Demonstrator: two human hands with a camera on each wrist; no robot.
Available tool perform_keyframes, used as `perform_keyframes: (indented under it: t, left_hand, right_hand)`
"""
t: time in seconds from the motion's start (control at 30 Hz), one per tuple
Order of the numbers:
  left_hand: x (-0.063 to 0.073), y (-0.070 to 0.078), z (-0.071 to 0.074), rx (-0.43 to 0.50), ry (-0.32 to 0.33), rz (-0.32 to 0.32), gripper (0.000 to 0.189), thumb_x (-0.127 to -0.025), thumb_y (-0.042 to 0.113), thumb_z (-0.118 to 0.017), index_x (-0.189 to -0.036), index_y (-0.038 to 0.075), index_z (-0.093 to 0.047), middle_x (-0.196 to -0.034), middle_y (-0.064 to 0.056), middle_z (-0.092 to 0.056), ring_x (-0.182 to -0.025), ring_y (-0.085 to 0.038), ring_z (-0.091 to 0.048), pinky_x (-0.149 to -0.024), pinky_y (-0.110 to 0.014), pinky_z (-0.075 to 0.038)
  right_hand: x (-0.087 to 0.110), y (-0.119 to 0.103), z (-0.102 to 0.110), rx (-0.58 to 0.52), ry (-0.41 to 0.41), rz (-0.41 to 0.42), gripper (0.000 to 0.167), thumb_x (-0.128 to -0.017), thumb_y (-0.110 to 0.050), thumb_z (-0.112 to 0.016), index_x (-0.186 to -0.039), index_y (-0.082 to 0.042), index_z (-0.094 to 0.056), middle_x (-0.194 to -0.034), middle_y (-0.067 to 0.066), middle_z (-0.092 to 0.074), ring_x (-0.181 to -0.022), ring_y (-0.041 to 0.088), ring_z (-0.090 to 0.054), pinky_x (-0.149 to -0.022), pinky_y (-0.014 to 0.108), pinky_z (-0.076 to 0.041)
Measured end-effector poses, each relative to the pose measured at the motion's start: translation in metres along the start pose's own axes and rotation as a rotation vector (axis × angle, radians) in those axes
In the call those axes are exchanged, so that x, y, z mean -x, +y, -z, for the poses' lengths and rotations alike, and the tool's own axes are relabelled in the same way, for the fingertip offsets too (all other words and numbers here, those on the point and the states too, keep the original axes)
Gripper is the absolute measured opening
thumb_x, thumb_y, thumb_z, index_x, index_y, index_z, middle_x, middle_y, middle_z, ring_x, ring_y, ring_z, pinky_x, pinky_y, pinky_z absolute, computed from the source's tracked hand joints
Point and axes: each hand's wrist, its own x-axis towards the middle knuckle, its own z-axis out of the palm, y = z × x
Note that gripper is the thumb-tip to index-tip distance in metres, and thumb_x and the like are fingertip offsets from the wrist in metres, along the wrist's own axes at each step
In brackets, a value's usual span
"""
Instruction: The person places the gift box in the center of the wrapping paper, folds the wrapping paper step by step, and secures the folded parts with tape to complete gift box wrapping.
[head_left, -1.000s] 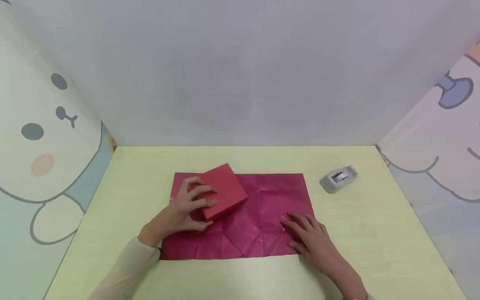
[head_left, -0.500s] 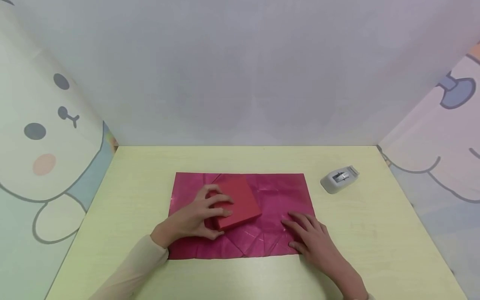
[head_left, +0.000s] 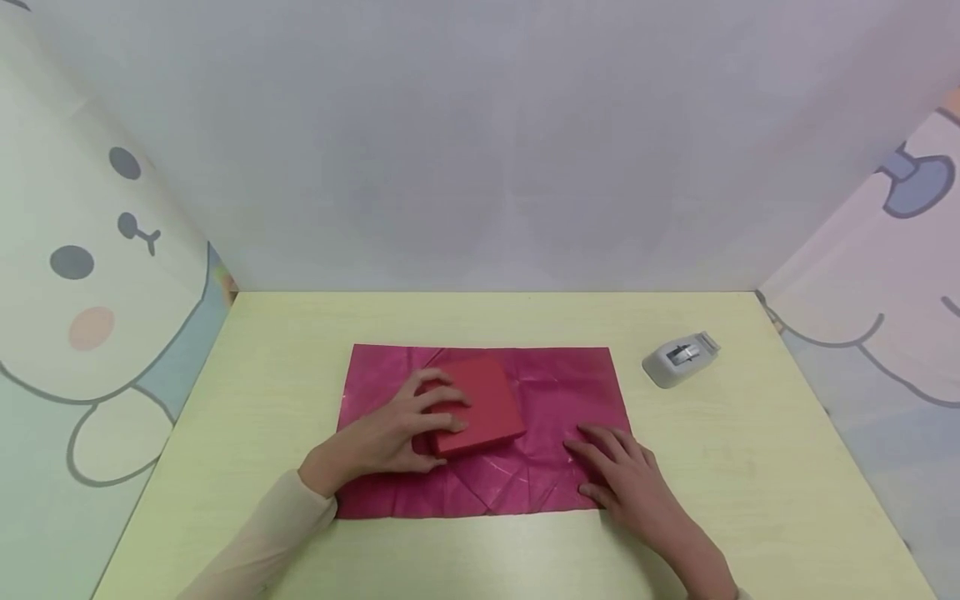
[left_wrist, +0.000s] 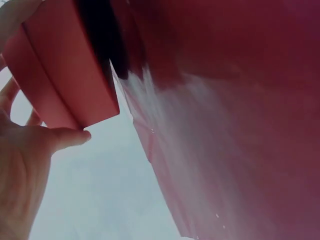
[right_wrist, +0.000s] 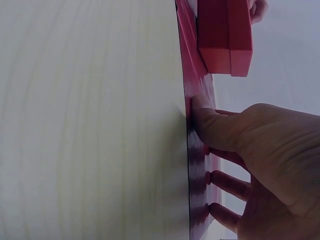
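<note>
A red lidded box (head_left: 486, 404) sits a little left of centre on a shiny magenta sheet of wrapping paper (head_left: 566, 383). My left hand (head_left: 386, 429) grips the box from its left side, fingers spread over the top and thumb at the near side. In the left wrist view the thumb touches the lower corner of the box (left_wrist: 70, 65). My right hand (head_left: 630, 475) rests on the right part of the sheet, fingertips pressing it near its front right corner. The right wrist view has the thumb and fingertips touching the paper (right_wrist: 197, 165).
A grey tape dispenser (head_left: 681, 358) lies on the pale yellow table (head_left: 750, 467), right of the sheet and beyond my right hand. Fold creases run across the paper. A plain back wall (head_left: 495, 150) and printed side panels enclose the table.
My left hand has moved the box rightward and nearer to me, turning it slightly straighter on the sheet. In the last half second it barely shifts. My right hand stays in place.
</note>
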Motion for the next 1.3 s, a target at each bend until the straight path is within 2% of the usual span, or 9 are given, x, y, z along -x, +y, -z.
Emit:
perform_keyframes:
  t: [0.53,0.73,0.9,0.97,1.07,1.17,1.3]
  left_hand:
    - [0.000,0.001,0.003,-0.028,-0.053,-0.005,0.050,-0.080,0.016,-0.091,-0.124,0.024,-0.069,-0.148,0.002,-0.056,-0.146,-0.033,-0.040,-0.105,-0.046,-0.057]
    - [-0.002,0.004,0.003,-0.049,-0.087,0.012,0.049,-0.082,0.015,-0.089,-0.125,0.022,-0.067,-0.150,0.001,-0.054,-0.146,-0.031,-0.040,-0.104,-0.042,-0.058]
    - [-0.002,0.007,0.005,-0.047,-0.087,0.040,0.051,-0.082,0.013,-0.090,-0.126,0.023,-0.067,-0.154,-0.002,-0.049,-0.147,-0.031,-0.037,-0.104,-0.039,-0.057]
    - [-0.001,0.010,0.007,-0.027,-0.092,0.085,0.055,-0.082,0.012,-0.090,-0.130,0.025,-0.066,-0.157,-0.003,-0.045,-0.150,-0.030,-0.034,-0.105,-0.038,-0.057]
    - [0.004,0.017,0.011,0.012,-0.090,0.214,0.068,-0.083,0.012,-0.089,-0.142,0.025,-0.059,-0.162,-0.007,-0.037,-0.153,-0.029,-0.031,-0.104,-0.038,-0.058]
    - [0.010,0.028,0.014,0.067,-0.063,0.398,0.080,-0.086,0.014,-0.087,-0.154,0.022,-0.047,-0.164,-0.006,-0.034,-0.153,-0.027,-0.034,-0.105,-0.039,-0.057]
    - [0.013,0.042,0.013,0.173,-0.002,0.617,0.077,-0.093,0.017,-0.080,-0.159,0.016,-0.039,-0.159,-0.003,-0.043,-0.149,-0.025,-0.044,-0.112,-0.043,-0.052]
  right_hand:
    - [0.000,0.001,-0.001,-0.016,-0.016,-0.009,0.064,-0.085,-0.029,-0.086,-0.144,-0.028,-0.062,-0.152,0.006,-0.054,-0.137,0.032,-0.046,-0.098,0.061,-0.046]
    - [0.000,0.001,0.000,-0.020,-0.013,-0.008,0.065,-0.084,-0.028,-0.087,-0.144,-0.028,-0.062,-0.151,0.006,-0.054,-0.136,0.032,-0.046,-0.098,0.061,-0.046]
    - [-0.001,0.001,0.000,-0.017,-0.025,-0.010,0.064,-0.085,-0.028,-0.087,-0.144,-0.028,-0.062,-0.152,0.006,-0.054,-0.136,0.032,-0.046,-0.099,0.060,-0.046]
    - [-0.002,0.001,0.000,-0.014,-0.028,-0.006,0.064,-0.085,-0.028,-0.087,-0.144,-0.028,-0.062,-0.152,0.006,-0.054,-0.136,0.032,-0.046,-0.099,0.060,-0.047]
    - [-0.002,0.001,0.002,-0.011,-0.034,0.005,0.064,-0.085,-0.028,-0.086,-0.144,-0.028,-0.062,-0.152,0.007,-0.054,-0.137,0.032,-0.047,-0.098,0.059,-0.047]
    - [-0.004,0.000,0.005,-0.006,-0.038,0.015,0.062,-0.087,-0.026,-0.085,-0.144,-0.027,-0.063,-0.151,0.007,-0.055,-0.136,0.031,-0.048,-0.097,0.057,-0.048]
    - [-0.008,-0.002,0.010,-0.008,-0.038,0.010,0.054,-0.089,-0.022,-0.083,-0.140,-0.024,-0.066,-0.147,0.008,-0.058,-0.133,0.031,-0.051,-0.095,0.055,-0.048]
